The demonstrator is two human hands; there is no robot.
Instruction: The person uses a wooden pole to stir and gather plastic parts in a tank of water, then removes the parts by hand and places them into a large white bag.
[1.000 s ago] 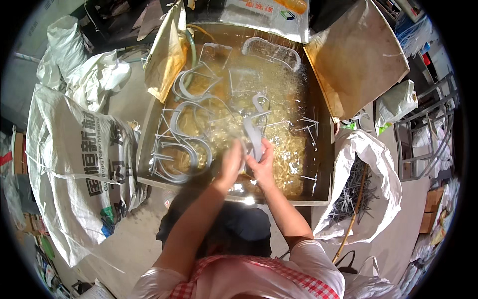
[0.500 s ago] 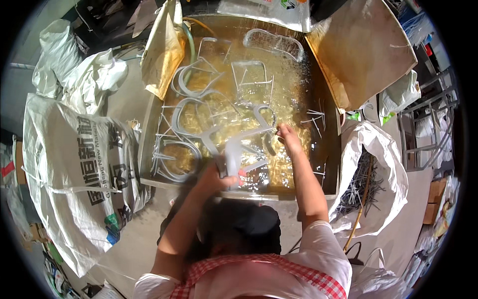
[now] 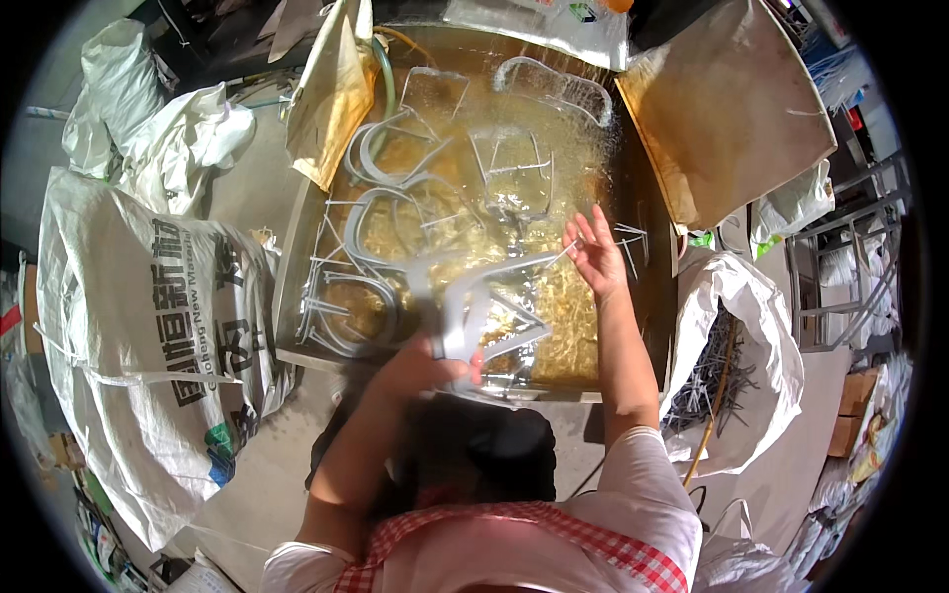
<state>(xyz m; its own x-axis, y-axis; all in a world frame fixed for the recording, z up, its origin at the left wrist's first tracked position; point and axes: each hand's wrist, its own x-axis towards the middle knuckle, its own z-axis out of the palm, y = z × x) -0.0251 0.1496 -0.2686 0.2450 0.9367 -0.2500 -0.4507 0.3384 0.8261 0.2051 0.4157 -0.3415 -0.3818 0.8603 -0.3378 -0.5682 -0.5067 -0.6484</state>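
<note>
My left hand (image 3: 427,368), partly blurred, is closed around a pale grey moulded plastic part (image 3: 461,314) over the near side of a water-filled tub (image 3: 289,321). A long arm of the part reaches toward my right hand (image 3: 599,261). That hand is raised over the water with its fingers spread, and a thin pale strip (image 3: 565,250) shows beside its fingertips; whether they touch is unclear. Curved grey plastic parts (image 3: 374,314) lie in the water at left. Another framed part (image 3: 514,170) sits farther back, and a rounded one (image 3: 554,87) is at the far edge.
Thin offcuts (image 3: 631,237) lie along the tub's right side. An open white sack (image 3: 776,366) of grey scraps stands at right, a large white woven sack (image 3: 129,346) at left. Stained boards (image 3: 732,119) flank the tub's back. A metal rack (image 3: 850,257) stands far right.
My right hand has moved up and slightly right, and its fingers have gone from bent to spread. The curved loop near it no longer shows there. My left hand still grips the plastic part.
</note>
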